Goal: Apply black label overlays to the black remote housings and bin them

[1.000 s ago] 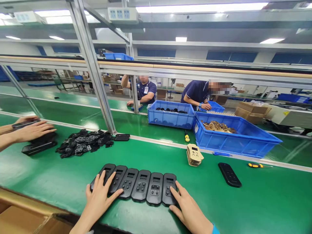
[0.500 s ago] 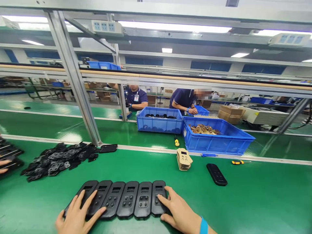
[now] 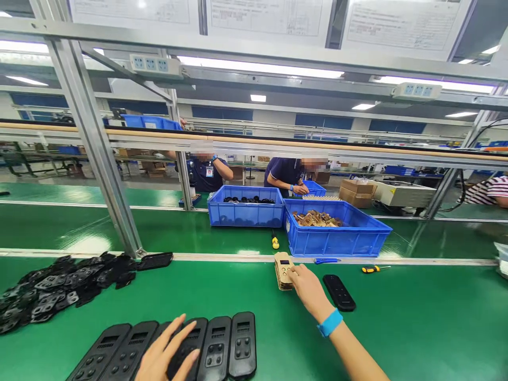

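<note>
A row of several black plastic casings (image 3: 243,346), each with a small window and round buttons, lies along the near side of the green bench. My left hand (image 3: 166,354) is over the middle of that row, fingers spread, covering part of some casings. Farther off, a small stack of tan cut-out sheets (image 3: 282,271) has a dark window and round holes on top. My right hand (image 3: 307,288), wearing a blue wristband, has its bent fingers closed at the stack's right edge. Just right of it lies a separate black casing (image 3: 339,292).
A heap of black parts (image 3: 59,286) lies at left by a metal post (image 3: 99,153). Two blue bins (image 3: 337,241) stand beyond, with a yellow screwdriver (image 3: 275,242), a blue tool (image 3: 327,261) and an orange-handled screwdriver (image 3: 373,269) nearby. Two co-workers (image 3: 283,173) are across the bench.
My right hand has left the end casing and reached forward to the tan stack. My left hand has moved right along the row and lifted off somewhat. The view has shifted.
</note>
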Action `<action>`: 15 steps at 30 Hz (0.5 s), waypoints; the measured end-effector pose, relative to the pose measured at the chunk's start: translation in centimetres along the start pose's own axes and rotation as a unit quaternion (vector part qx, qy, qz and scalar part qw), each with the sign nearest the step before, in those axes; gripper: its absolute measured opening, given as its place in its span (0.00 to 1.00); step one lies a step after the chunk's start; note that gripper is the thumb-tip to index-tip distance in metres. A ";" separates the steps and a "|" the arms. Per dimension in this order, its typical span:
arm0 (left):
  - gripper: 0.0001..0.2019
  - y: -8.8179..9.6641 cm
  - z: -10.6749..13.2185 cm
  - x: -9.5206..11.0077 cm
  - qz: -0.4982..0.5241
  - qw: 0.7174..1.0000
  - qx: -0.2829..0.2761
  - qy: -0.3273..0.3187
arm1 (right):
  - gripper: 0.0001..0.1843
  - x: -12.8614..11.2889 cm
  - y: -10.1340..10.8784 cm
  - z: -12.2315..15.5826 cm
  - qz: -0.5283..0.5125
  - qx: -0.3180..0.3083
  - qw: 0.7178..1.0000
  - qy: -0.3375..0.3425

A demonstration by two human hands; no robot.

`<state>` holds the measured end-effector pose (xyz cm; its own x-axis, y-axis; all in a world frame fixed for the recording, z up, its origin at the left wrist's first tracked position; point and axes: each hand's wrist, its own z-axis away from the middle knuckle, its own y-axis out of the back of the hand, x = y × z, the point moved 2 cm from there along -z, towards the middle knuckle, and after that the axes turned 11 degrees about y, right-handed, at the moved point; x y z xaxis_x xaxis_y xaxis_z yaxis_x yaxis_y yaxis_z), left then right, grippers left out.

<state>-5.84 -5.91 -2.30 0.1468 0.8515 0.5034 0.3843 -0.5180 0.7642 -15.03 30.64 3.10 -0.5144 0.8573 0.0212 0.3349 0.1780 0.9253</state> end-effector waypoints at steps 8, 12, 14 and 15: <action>0.17 -3.3 -0.7 7.6 0.118 0.986 -0.118 -0.012 | 0.11 0.5 -1.4 0.4 -0.068 0.104 0.992 0.035; 0.18 -4.1 -0.8 9.5 0.230 0.959 -0.156 0.053 | 0.19 -0.4 -0.3 1.2 -0.146 0.206 0.968 -0.008; 0.21 -4.5 -0.8 10.4 0.336 0.921 -0.159 0.119 | 0.21 -1.5 0.4 1.9 -0.192 0.235 0.952 -0.033; 0.23 -4.6 -0.8 10.8 0.393 0.893 -0.161 0.150 | 0.21 -2.2 0.6 2.2 -0.240 0.234 0.941 -0.044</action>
<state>-6.77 5.62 -0.03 -0.0144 0.1796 0.9836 -0.0187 -0.9836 0.1794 -12.01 29.92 2.76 -0.6348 0.6572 -0.4064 0.4030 0.7303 0.5516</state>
